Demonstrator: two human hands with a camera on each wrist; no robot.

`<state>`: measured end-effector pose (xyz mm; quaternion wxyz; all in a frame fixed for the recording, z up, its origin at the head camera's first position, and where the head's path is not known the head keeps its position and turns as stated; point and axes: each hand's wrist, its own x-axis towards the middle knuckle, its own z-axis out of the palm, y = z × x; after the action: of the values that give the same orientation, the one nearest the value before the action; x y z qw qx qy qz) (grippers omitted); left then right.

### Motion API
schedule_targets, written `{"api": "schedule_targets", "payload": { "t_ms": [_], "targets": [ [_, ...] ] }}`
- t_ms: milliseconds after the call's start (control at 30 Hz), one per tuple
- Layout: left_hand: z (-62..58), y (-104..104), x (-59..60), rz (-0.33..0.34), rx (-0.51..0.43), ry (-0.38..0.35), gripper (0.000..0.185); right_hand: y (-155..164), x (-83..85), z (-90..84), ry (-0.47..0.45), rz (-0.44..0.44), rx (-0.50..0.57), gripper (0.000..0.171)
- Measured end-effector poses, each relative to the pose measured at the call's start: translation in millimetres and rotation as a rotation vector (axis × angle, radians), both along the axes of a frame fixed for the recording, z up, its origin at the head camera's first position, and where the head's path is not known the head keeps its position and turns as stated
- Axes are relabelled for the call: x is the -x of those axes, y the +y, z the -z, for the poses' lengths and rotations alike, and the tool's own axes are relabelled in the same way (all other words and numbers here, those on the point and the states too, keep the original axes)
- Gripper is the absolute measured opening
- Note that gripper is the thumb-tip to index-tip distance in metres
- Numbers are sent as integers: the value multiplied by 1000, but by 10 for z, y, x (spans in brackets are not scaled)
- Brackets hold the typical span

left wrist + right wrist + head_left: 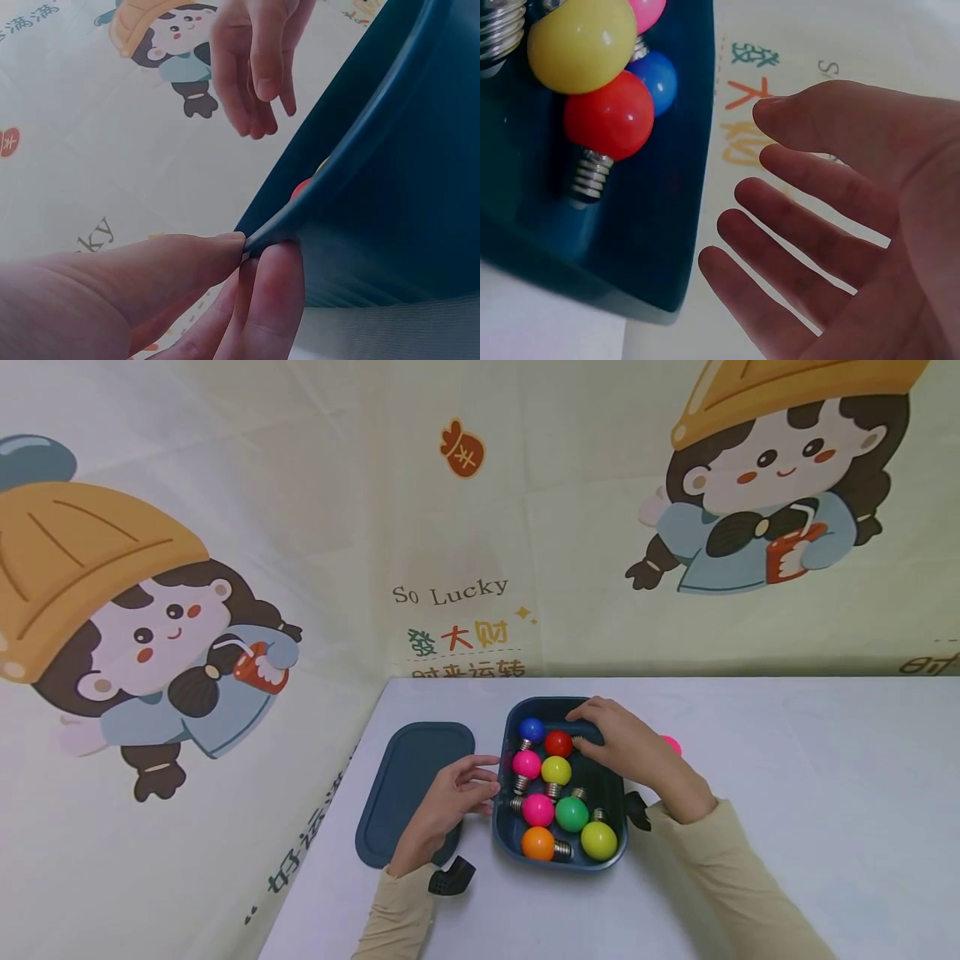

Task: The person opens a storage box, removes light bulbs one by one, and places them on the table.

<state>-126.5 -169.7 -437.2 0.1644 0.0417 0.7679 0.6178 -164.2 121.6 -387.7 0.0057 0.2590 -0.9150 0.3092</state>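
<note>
Working over a white table [787,777], cartoon backdrop behind; I pinch the tray [611,793] rim with my left hand [450,806], lid [408,777] left of it, right hand [637,756] relaxed above the bulbs [558,802].

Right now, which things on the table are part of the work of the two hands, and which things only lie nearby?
In the work:
- dark blue box, its rim pinched by the left hand
- coloured bulbs inside the box
- right hand, open above the box's far end

Lying nearby:
- blue lid, flat to the left of the box
- pink bulb on the table, behind the right hand
</note>
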Motion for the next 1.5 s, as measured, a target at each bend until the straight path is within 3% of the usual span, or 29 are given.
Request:
{"api": "schedule_targets", "payload": {
  "t_ms": [700, 1500],
  "targets": [
    [-25, -87, 24, -4, 7, -18, 46, -288, 127, 65, -75, -48, -57, 35],
    [-29, -95, 68, 8, 2, -25, 42, -402, 268, 126, -51, -84, -183, 30]
  ]
}}
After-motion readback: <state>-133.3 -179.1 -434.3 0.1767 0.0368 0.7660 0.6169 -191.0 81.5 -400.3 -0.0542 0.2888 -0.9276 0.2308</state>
